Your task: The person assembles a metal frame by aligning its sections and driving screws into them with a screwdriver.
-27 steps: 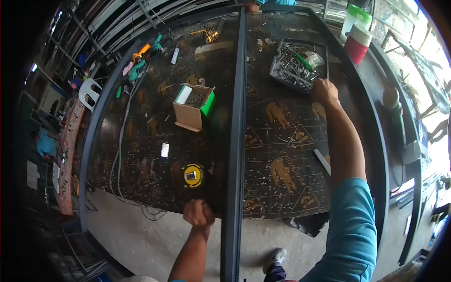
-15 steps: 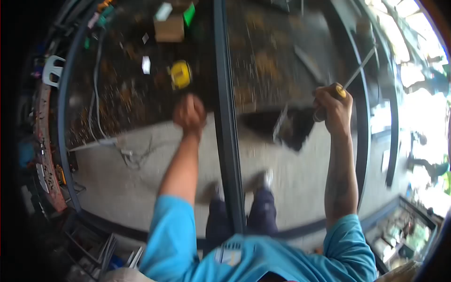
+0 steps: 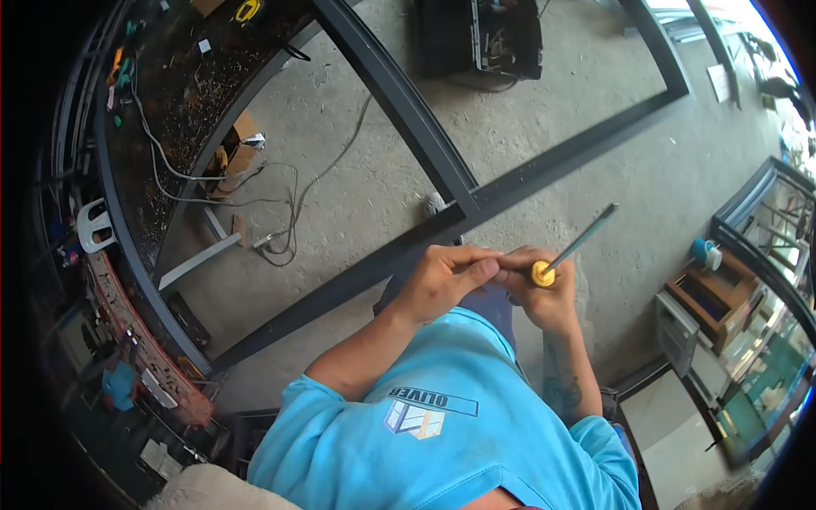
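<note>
Screwdriver (image 3: 582, 237): yellow-ended, clasped in right hand (image 3: 550, 304), beside the metal frame's (image 3: 544, 168) near edge; shaft angled outward, seemingly keeping fingertips free. Left hand (image 3: 430, 287): thumb and forefinger pinched, meeting right fingertips; any small item between them is too obscured to tell.

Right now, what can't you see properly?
All in the head view:
Whatever is between the left hand and right hand, if anything: fingers cover it.
Most of the handle of the screwdriver: the right hand hides it.
The rest of the cardboard box: the top edge cuts it off.
Bits inside the black box: too small and dark.
</note>
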Demonstrator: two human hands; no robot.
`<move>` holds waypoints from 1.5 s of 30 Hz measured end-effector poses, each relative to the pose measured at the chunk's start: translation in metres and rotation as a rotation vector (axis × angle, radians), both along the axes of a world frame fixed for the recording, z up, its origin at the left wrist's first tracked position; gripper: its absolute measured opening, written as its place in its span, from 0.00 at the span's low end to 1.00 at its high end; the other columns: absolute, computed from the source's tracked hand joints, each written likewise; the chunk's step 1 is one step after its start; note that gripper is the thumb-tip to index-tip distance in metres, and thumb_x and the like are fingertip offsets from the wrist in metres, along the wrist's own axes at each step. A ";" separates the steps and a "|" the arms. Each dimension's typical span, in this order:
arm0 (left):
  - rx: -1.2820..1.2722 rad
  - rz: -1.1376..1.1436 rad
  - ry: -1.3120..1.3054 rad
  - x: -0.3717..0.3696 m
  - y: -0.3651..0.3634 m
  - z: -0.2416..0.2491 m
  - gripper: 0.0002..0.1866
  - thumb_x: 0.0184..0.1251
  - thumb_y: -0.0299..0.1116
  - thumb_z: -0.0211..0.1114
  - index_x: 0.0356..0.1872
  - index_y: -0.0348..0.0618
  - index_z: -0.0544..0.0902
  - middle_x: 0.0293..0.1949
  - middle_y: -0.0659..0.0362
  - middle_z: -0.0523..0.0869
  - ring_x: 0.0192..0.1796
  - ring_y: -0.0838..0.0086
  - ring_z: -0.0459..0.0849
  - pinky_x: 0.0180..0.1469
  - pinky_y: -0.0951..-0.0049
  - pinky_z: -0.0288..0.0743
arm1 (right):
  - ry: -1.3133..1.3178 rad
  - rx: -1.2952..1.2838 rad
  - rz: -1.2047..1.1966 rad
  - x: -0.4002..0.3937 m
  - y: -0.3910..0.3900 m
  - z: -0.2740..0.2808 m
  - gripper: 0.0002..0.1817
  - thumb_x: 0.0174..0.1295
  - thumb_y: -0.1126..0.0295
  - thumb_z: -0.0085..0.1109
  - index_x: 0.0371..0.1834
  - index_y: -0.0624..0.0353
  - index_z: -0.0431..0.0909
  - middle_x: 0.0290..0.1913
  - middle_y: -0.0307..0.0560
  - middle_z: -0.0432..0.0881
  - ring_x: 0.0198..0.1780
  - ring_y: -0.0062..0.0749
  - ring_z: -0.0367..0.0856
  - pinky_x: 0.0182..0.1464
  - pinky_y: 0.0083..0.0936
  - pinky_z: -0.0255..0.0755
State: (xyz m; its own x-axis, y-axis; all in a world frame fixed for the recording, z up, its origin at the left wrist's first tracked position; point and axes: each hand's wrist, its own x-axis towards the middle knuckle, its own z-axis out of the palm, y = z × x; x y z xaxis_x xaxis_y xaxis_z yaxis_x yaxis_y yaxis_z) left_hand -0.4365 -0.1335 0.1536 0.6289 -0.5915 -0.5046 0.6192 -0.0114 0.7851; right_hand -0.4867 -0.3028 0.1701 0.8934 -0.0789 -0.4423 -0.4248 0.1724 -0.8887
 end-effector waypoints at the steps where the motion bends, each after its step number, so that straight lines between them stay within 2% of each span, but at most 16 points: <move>1: 0.006 0.018 0.041 -0.018 -0.001 -0.004 0.15 0.68 0.37 0.64 0.47 0.35 0.84 0.37 0.56 0.88 0.40 0.78 0.85 0.38 0.79 0.79 | -0.019 -0.019 0.005 -0.020 0.000 -0.010 0.06 0.53 0.81 0.68 0.34 0.66 0.82 0.34 0.45 0.84 0.36 0.25 0.82 0.38 0.21 0.74; 4: 0.041 0.013 0.113 -0.063 -0.004 -0.025 0.15 0.69 0.37 0.64 0.47 0.36 0.84 0.38 0.56 0.88 0.39 0.80 0.84 0.37 0.79 0.79 | -0.092 -0.067 0.024 -0.068 -0.002 -0.037 0.08 0.54 0.79 0.69 0.36 0.66 0.81 0.28 0.41 0.81 0.30 0.22 0.79 0.33 0.20 0.72; 6: 0.056 0.117 0.234 -0.087 -0.009 -0.041 0.13 0.70 0.38 0.62 0.43 0.36 0.83 0.36 0.58 0.86 0.37 0.82 0.83 0.40 0.80 0.78 | 0.319 -0.028 -0.111 -0.092 -0.001 -0.045 0.14 0.55 0.77 0.69 0.43 0.66 0.78 0.25 0.39 0.78 0.28 0.20 0.76 0.31 0.20 0.69; 7: 0.022 0.176 0.224 -0.097 -0.014 -0.052 0.12 0.72 0.38 0.60 0.42 0.38 0.80 0.36 0.60 0.84 0.38 0.82 0.82 0.43 0.80 0.77 | 0.267 -0.089 -0.046 -0.101 -0.006 -0.045 0.22 0.55 0.75 0.69 0.53 0.66 0.74 0.28 0.40 0.78 0.31 0.21 0.76 0.35 0.21 0.71; 8: 0.045 0.170 0.198 -0.101 -0.017 -0.062 0.12 0.72 0.38 0.60 0.42 0.38 0.80 0.36 0.60 0.84 0.38 0.82 0.82 0.43 0.80 0.77 | 0.245 -0.063 -0.052 -0.112 -0.012 -0.046 0.22 0.55 0.75 0.69 0.53 0.66 0.74 0.28 0.40 0.78 0.31 0.21 0.76 0.35 0.21 0.71; 10: 0.012 0.257 0.190 -0.105 -0.019 -0.080 0.11 0.74 0.38 0.57 0.44 0.40 0.79 0.39 0.61 0.83 0.40 0.80 0.82 0.45 0.78 0.78 | -0.064 -0.085 -0.228 -0.149 -0.015 -0.053 0.27 0.54 0.74 0.69 0.58 0.66 0.71 0.33 0.43 0.80 0.34 0.25 0.77 0.39 0.24 0.72; 12: 0.037 0.236 0.157 -0.106 -0.020 -0.102 0.10 0.74 0.36 0.55 0.45 0.41 0.77 0.42 0.59 0.83 0.44 0.77 0.82 0.46 0.75 0.79 | 0.017 -0.218 -0.074 -0.203 -0.017 -0.091 0.30 0.55 0.72 0.69 0.62 0.66 0.70 0.37 0.47 0.81 0.37 0.28 0.79 0.42 0.26 0.73; 16: -0.008 0.230 0.287 -0.118 -0.014 -0.149 0.09 0.74 0.32 0.54 0.47 0.41 0.77 0.43 0.56 0.84 0.48 0.68 0.84 0.50 0.67 0.81 | -0.043 -0.346 -0.028 -0.261 0.005 -0.147 0.30 0.53 0.71 0.70 0.60 0.64 0.73 0.33 0.51 0.79 0.29 0.40 0.78 0.34 0.28 0.72; 19: -0.057 0.237 0.309 -0.127 -0.004 -0.176 0.09 0.75 0.32 0.52 0.47 0.40 0.77 0.44 0.52 0.84 0.49 0.65 0.85 0.51 0.66 0.82 | -0.002 -0.351 -0.038 -0.276 0.009 -0.180 0.30 0.52 0.70 0.70 0.60 0.65 0.74 0.32 0.50 0.79 0.27 0.38 0.77 0.31 0.28 0.71; 22: 0.114 0.182 0.225 -0.128 0.003 -0.189 0.09 0.74 0.31 0.53 0.47 0.38 0.77 0.43 0.51 0.85 0.48 0.65 0.86 0.49 0.68 0.84 | -0.010 -0.334 -0.086 -0.280 0.022 -0.204 0.30 0.52 0.70 0.70 0.60 0.64 0.74 0.31 0.49 0.78 0.26 0.38 0.77 0.30 0.28 0.71; 28: 0.201 0.054 0.090 -0.115 0.009 -0.187 0.10 0.73 0.31 0.54 0.47 0.36 0.77 0.42 0.50 0.85 0.45 0.66 0.88 0.44 0.74 0.86 | 0.032 0.117 -0.281 -0.284 0.070 -0.223 0.29 0.52 0.70 0.71 0.57 0.70 0.75 0.28 0.46 0.75 0.26 0.27 0.71 0.30 0.21 0.65; 31: 0.433 -0.082 -0.059 -0.102 0.006 -0.172 0.10 0.72 0.31 0.56 0.46 0.35 0.78 0.41 0.50 0.86 0.43 0.68 0.88 0.42 0.76 0.86 | -0.006 -0.048 -0.300 -0.279 0.084 -0.217 0.29 0.53 0.71 0.70 0.58 0.71 0.75 0.29 0.47 0.77 0.27 0.26 0.72 0.31 0.21 0.66; 35: 0.467 -0.077 -0.068 -0.096 0.001 -0.164 0.09 0.72 0.30 0.57 0.45 0.34 0.79 0.40 0.51 0.86 0.42 0.68 0.88 0.40 0.78 0.86 | 0.000 0.068 -0.342 -0.272 0.089 -0.211 0.29 0.52 0.71 0.71 0.58 0.71 0.75 0.29 0.47 0.77 0.28 0.26 0.72 0.32 0.21 0.66; 38: 0.316 -0.048 0.006 -0.094 -0.002 -0.157 0.10 0.72 0.30 0.56 0.46 0.34 0.78 0.41 0.51 0.86 0.43 0.68 0.88 0.42 0.78 0.86 | -0.038 0.074 -0.366 -0.268 0.091 -0.209 0.29 0.52 0.70 0.71 0.58 0.71 0.74 0.30 0.48 0.77 0.28 0.28 0.73 0.33 0.22 0.67; 41: 0.271 0.040 -0.072 -0.098 -0.005 -0.150 0.12 0.73 0.29 0.56 0.50 0.33 0.78 0.43 0.49 0.86 0.44 0.69 0.88 0.45 0.77 0.86 | -0.155 -0.045 -0.415 -0.257 0.087 -0.212 0.29 0.52 0.71 0.71 0.58 0.70 0.75 0.31 0.49 0.77 0.29 0.30 0.74 0.33 0.22 0.68; 45: 0.425 0.020 -0.335 -0.104 -0.018 -0.115 0.15 0.71 0.29 0.57 0.55 0.32 0.77 0.47 0.46 0.84 0.47 0.69 0.87 0.47 0.76 0.84 | -0.260 -0.147 -0.427 -0.241 0.074 -0.211 0.30 0.49 0.74 0.73 0.58 0.67 0.76 0.33 0.50 0.79 0.29 0.31 0.76 0.31 0.24 0.70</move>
State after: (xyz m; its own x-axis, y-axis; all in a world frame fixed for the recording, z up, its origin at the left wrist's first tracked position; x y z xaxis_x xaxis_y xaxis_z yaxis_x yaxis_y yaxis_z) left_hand -0.5404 -0.1515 0.0390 0.8056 -0.3650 -0.4666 0.3389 -0.3620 0.8684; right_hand -0.7278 -0.2284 -0.0408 0.8466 -0.5052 -0.1672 -0.1061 0.1476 -0.9833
